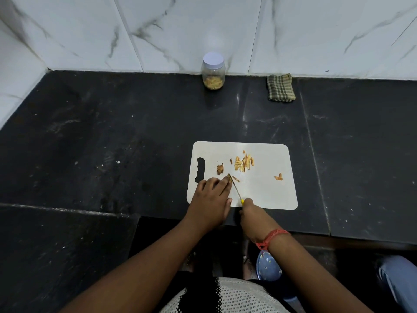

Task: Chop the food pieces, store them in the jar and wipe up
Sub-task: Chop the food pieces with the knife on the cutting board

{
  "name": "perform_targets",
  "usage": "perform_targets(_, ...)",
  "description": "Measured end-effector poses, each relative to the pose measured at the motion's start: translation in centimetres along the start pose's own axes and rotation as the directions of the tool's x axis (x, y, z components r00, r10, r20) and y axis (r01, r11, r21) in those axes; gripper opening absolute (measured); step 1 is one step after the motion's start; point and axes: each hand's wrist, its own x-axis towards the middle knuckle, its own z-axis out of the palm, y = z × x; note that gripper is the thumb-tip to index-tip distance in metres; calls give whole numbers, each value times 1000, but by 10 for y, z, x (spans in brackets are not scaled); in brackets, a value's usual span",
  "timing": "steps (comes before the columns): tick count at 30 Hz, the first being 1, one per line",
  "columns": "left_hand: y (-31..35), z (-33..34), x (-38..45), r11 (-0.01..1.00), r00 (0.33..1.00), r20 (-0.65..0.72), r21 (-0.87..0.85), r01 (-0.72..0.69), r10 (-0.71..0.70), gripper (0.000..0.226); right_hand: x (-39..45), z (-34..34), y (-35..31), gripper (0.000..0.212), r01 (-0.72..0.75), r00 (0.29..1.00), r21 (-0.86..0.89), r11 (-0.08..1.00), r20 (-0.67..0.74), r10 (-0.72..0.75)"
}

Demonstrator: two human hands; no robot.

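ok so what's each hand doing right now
Left hand: fingers pressing a food piece on the board.
Right hand: holding the knife.

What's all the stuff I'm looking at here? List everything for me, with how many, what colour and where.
cutting board: one, white, on the black counter near its front edge
food pieces: a small pile plus a few strays, tan-orange, on the board
knife: one, thin blade with yellow handle, over the board's near left part
jar: one, clear with pale lid, partly filled with tan bits, at the wall
cloth: one, folded, green-brown check, right of the jar
counter: one, black stone, below white marble tiles
left hand: fingertips pressing a piece beside the blade
right hand: grips the knife handle; red thread on wrist
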Motion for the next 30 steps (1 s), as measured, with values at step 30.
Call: perform_targets(30,2,4,-6,997,999,4,-54,48,-48,58,5,-2,5,4,46,997,70,996,-61,-41)
